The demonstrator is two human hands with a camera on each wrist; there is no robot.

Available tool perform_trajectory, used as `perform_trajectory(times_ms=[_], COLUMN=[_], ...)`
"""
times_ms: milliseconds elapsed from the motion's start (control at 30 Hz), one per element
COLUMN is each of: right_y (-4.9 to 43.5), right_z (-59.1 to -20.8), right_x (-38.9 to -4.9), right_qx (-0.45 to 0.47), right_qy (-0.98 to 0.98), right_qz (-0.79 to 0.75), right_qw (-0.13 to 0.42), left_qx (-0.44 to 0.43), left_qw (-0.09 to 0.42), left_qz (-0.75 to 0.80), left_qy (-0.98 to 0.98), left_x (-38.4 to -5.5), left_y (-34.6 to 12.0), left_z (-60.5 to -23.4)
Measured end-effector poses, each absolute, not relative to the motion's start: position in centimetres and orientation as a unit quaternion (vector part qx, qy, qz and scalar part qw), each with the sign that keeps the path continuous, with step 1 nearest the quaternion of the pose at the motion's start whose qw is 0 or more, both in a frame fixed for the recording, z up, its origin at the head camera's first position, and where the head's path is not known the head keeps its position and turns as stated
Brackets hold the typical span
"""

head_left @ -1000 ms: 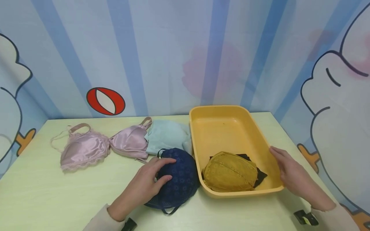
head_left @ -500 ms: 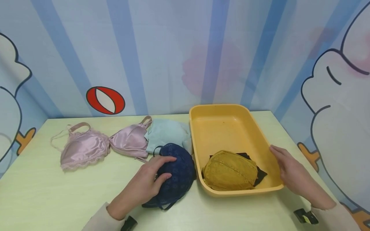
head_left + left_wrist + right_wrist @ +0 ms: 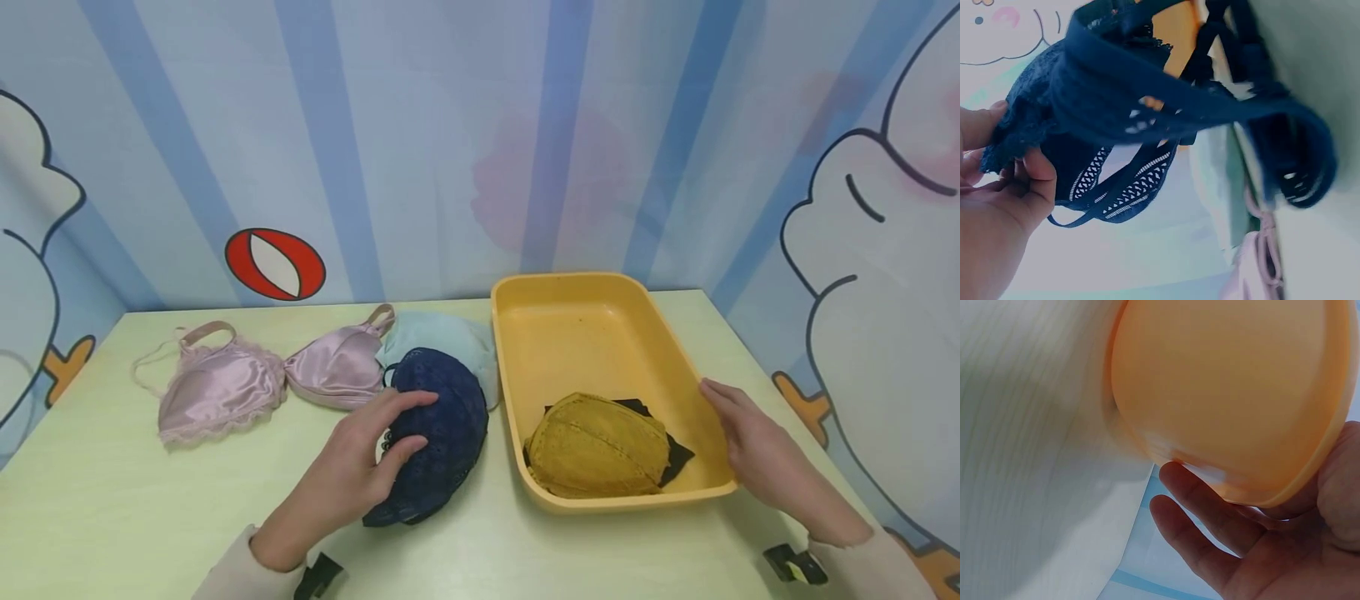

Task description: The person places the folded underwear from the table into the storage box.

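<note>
A folded navy lace bra [image 3: 442, 417] hangs from my left hand [image 3: 352, 458], over the table just left of the basin. In the left wrist view the thumb and fingertips pinch its lace edge [image 3: 1016, 137], and its straps dangle loosely. My right hand [image 3: 772, 458] lies against the outer right side of the yellow basin [image 3: 577, 350], with fairly straight fingers [image 3: 1197, 512] at the wall in the right wrist view. Inside the basin's near end sits a mustard bra [image 3: 600, 446], on top of a black garment [image 3: 678, 457].
A pink satin bra [image 3: 225, 392] lies spread at the table's back left. Beside it a pale mint garment [image 3: 435, 329] is partly covered by the navy bra in the head view. A printed curtain [image 3: 435, 150] stands behind the table [image 3: 97, 500].
My left hand has moved a little left, and the navy bra has lifted and tilted with it, now overlapping the mint garment in view. The right hand and basin have stayed put.
</note>
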State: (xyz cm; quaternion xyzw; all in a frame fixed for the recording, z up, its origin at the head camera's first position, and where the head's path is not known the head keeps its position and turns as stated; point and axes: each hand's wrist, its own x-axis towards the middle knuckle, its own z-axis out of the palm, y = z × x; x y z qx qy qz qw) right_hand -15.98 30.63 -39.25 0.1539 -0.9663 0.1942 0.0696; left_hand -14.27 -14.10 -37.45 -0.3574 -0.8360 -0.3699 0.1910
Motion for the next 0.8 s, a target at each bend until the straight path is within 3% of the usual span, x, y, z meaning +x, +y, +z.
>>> perform_trajectory(times_ms=[300,800], right_y=[30.6,30.6], right_z=[-39.3,-39.2], right_x=[-16.0,-16.0], right_qx=[0.153,0.161], right_qy=[-0.966,-0.965], right_qz=[0.193,0.193], right_qw=[0.071,0.076], left_qx=[-0.365,-0.37], left_qw=[0.254,0.273], left_qz=[-0.369,-0.397], left_qy=[-0.816,-0.794], left_x=[-13.8,-13.2], left_y=[-14.7,-14.4], left_z=[-35.4,-32.6])
